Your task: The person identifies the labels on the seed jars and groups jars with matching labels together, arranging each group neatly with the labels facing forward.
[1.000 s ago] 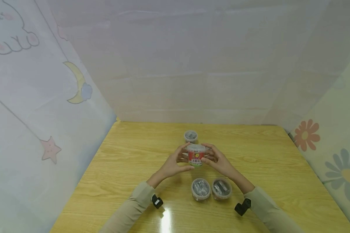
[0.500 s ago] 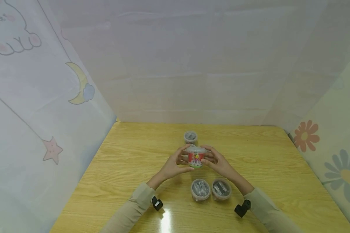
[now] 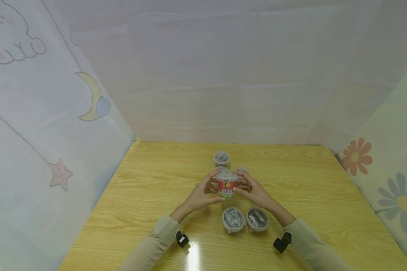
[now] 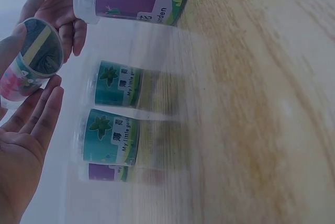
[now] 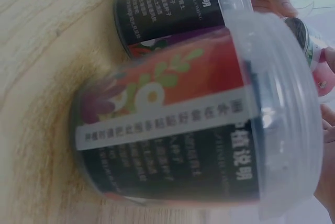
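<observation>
A small plastic planting tub (image 3: 226, 186) with a red flower label and a clear lid is held up between both hands over the middle of the table. My left hand (image 3: 200, 192) grips its left side, thumb low and fingers toward the lid. From the right, my right hand (image 3: 252, 190) holds it with the thumb across the label's edge. The left wrist view shows the tub's clear base (image 4: 44, 48), with dark contents and a pale strip inside. Part of its pink side (image 5: 324, 77) shows at the right wrist view's edge.
Two lidded tubs (image 3: 233, 221) (image 3: 257, 220) stand side by side nearer the person. Behind the hands are another tub (image 3: 222, 159) and two partly hidden ones (image 3: 241, 172). Teal-labelled tubs (image 4: 111, 137) show in the left wrist view. Fabric walls (image 3: 203, 94) bound the wooden table (image 3: 149, 180).
Both hands have brought the held tub slightly down and toward the person in the head view. More of the tubs behind it now shows. The standing tubs have not moved.
</observation>
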`<state>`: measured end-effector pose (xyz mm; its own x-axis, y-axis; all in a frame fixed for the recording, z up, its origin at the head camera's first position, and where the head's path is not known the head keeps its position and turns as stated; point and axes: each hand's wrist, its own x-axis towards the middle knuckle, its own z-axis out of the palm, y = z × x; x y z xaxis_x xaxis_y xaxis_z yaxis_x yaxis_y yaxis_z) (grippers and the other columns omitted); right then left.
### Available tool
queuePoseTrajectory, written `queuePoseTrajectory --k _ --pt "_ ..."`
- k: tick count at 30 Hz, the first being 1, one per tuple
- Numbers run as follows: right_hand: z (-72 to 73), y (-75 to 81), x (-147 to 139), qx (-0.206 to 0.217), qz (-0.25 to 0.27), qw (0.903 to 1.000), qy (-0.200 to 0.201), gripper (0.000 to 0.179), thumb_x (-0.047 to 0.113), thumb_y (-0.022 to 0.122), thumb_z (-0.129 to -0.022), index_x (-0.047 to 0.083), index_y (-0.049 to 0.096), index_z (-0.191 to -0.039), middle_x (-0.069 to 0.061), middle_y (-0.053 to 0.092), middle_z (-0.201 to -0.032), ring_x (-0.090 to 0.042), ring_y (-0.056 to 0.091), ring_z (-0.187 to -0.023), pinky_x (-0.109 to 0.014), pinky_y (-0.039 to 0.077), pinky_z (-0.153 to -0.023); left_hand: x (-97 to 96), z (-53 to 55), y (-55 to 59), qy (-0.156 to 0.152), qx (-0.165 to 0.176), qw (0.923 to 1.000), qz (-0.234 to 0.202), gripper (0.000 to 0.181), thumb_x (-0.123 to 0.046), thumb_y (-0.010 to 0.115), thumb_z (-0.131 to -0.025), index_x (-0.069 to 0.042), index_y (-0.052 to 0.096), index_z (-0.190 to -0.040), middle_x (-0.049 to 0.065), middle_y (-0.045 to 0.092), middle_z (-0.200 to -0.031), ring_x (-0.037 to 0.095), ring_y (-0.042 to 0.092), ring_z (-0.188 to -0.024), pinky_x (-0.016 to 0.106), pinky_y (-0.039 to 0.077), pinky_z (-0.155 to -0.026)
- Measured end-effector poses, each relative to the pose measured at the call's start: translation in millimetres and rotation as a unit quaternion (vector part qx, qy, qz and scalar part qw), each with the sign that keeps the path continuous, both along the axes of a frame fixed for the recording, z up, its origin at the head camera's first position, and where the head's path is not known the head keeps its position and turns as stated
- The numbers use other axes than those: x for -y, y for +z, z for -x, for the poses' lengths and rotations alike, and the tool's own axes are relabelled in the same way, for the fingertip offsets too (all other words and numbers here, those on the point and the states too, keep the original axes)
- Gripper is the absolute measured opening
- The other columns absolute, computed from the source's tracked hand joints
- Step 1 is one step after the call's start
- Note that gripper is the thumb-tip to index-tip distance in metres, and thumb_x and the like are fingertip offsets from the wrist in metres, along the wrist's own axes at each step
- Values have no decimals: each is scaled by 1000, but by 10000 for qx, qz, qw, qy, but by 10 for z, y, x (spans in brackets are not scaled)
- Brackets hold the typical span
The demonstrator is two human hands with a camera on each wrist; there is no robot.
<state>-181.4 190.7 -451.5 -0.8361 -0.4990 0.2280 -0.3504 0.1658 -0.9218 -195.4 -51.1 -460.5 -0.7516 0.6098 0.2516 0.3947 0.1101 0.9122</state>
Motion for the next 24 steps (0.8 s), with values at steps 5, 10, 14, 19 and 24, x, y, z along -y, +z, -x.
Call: queuePoseTrajectory --k 5,10,14,19,24 --pt "1 -3 1 18 -148 9999 -29 56 9 57 -92 3 31 -141 -24 55 -124 -24 59 -106 -30 52 -85 1 -5 -10 -46 1 10000 36 87 -8 74 -79 -16 20 -147 19 49 -124 28 60 -102 36 52 -88" --pt "-9 20 12 23 -230 9997 -89 57 10 58 -92 -1 31 -140 -24 55 -122 -30 59 -104 -30 53 -83 16 -3 -9 21 -17 9999 112 74 -12 66 -87 -14 22 -147 20 50 -125 27 61 -101 35 53 -87" --pt "-21 41 32 56 -300 9993 -216 59 11 61 -90 -2 32 -140 -23 54 -121 -35 58 -104 -31 53 -83 31 6 -3 62 -132 9999 9 52 -12 50 -96 -4 28 -142 24 54 -120 25 64 -96 38 54 -83" --pt "-30 65 59 66 -463 9986 -251 61 11 63 -89 -1 33 -140 -23 52 -120 -37 58 -104 -35 53 -85 42 21 -6 77 -138 9998 -135 41 -10 43 -99 4 32 -136 25 57 -115 23 66 -93 43 54 -82" --pt "-34 63 64 92 -515 9985 -169 61 8 64 -87 -3 33 -139 -24 52 -120 -39 58 -104 -44 51 -87 47 12 -26 216 -169 9996 34 41 -11 47 -98 2 35 -135 22 59 -116 25 65 -95 32 53 -83"
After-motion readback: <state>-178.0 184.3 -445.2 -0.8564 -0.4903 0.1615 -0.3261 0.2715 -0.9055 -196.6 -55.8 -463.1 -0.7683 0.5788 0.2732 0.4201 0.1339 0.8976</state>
